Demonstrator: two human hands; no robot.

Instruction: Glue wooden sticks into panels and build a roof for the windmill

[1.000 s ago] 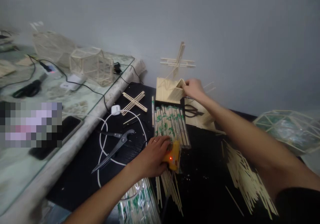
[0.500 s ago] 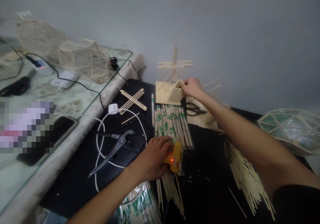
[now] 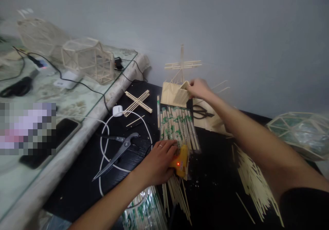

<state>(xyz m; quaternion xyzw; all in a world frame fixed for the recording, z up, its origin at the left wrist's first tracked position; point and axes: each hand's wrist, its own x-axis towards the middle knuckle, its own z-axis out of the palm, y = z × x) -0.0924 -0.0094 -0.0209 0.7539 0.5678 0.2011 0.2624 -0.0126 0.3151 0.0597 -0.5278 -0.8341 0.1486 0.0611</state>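
Observation:
My left hand (image 3: 161, 161) is closed round a yellow hot glue gun (image 3: 183, 159) with a lit red light, over wrapped chopsticks (image 3: 176, 123). At the back, my right hand (image 3: 197, 88) pinches the edge of a wooden stick structure (image 3: 183, 92), a small windmill model with crossed blades (image 3: 183, 64) standing on a flat wooden base (image 3: 168, 93). The right fingertips are partly hidden behind the wrist and the wood. Left of the chopsticks lies a separate cross of sticks (image 3: 138, 101).
Pliers (image 3: 117, 156) and a looped white cable (image 3: 151, 135) lie on the black table. Black-handled scissors (image 3: 202, 111) rest behind the right forearm. Loose sticks (image 3: 254, 182) pile at right. A glass-topped surface (image 3: 84, 101) at left carries a phone (image 3: 51, 142) and stick-framed polyhedra (image 3: 87, 60).
The view has shifted very slightly. Both hands keep their places on the glue gun and the wooden structure.

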